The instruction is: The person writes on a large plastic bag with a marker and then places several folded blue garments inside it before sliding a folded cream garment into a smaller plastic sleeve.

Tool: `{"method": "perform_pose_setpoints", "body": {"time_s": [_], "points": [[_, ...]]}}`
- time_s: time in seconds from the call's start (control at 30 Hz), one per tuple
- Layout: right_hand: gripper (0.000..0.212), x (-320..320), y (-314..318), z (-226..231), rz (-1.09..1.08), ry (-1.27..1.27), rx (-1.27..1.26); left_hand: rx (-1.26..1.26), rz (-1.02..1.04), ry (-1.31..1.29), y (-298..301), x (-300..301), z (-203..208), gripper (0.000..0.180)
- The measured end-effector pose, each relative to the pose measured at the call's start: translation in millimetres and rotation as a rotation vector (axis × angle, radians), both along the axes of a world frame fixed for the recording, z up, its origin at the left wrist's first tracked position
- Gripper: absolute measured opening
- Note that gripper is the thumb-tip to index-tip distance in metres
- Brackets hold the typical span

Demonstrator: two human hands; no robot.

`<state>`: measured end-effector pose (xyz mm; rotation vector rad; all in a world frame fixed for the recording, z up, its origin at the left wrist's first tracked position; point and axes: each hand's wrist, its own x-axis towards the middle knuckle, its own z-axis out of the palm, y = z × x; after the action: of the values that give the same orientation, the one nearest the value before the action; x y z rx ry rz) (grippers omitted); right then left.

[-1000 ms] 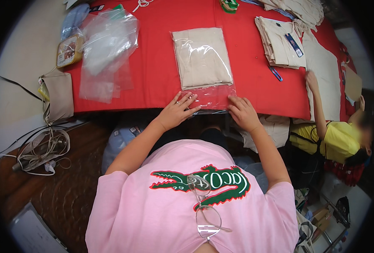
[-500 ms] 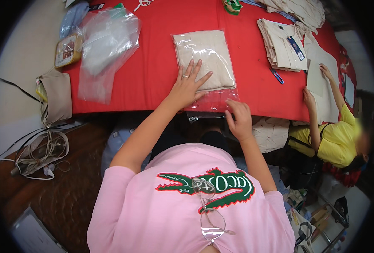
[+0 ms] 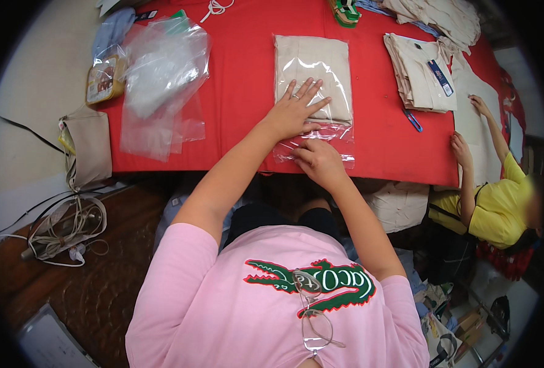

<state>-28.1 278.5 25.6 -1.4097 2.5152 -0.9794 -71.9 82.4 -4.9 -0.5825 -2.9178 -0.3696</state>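
A folded beige garment [image 3: 315, 58] lies inside a clear plastic bag [image 3: 340, 138] on the red-covered table. My left hand [image 3: 289, 116] rests flat on the lower part of the bagged garment, fingers spread and a ring on one of them. Just below it, my right hand [image 3: 322, 162] has its fingers curled together at the bag's loose flap, pinching the plastic. The fingertips of that hand are partly hidden. The flap lies on the cloth near the table's front edge.
At left lie loose clear plastic bags [image 3: 161, 67], a plastic tub [image 3: 105, 80] and a beige pouch [image 3: 88, 147]. Folded beige garments with a dark tag [image 3: 416, 73] and a blue cutter [image 3: 413, 121] are at right. A person in yellow [image 3: 498, 202] handles beige cloth there.
My right hand has come in leftward to the bag's flap and its fingers have closed. The flap now lies on the table instead of hanging over the edge. My left hand stays pressed on the garment.
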Motion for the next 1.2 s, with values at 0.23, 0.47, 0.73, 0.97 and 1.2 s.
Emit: {"method": "perform_pose_setpoints", "body": {"time_s": [0.23,0.47,0.73,0.97,1.2], "points": [[0.020,-1.2,-7.8,-15.9,0.110,0.167,0.066,0.005,0.031,0.074,3.7,2.1,-7.4,0.082],[0.033,17.5,-7.1,-8.9,0.116,0.288,0.084,-0.003,0.042,0.074,4.6,1.5,-9.5,0.075],[0.035,41.3,7.3,-19.5,0.081,0.301,0.066,-0.023,0.055,0.079,8.5,0.5,-11.3,0.074],[0.023,89.1,22.6,-25.9,0.084,0.086,-0.006,0.001,0.036,0.051,4.9,1.1,-12.2,0.085],[0.023,16.2,15.5,1.0,-0.129,0.002,0.002,-0.008,0.034,0.013,3.6,5.3,-5.8,0.094]]}}
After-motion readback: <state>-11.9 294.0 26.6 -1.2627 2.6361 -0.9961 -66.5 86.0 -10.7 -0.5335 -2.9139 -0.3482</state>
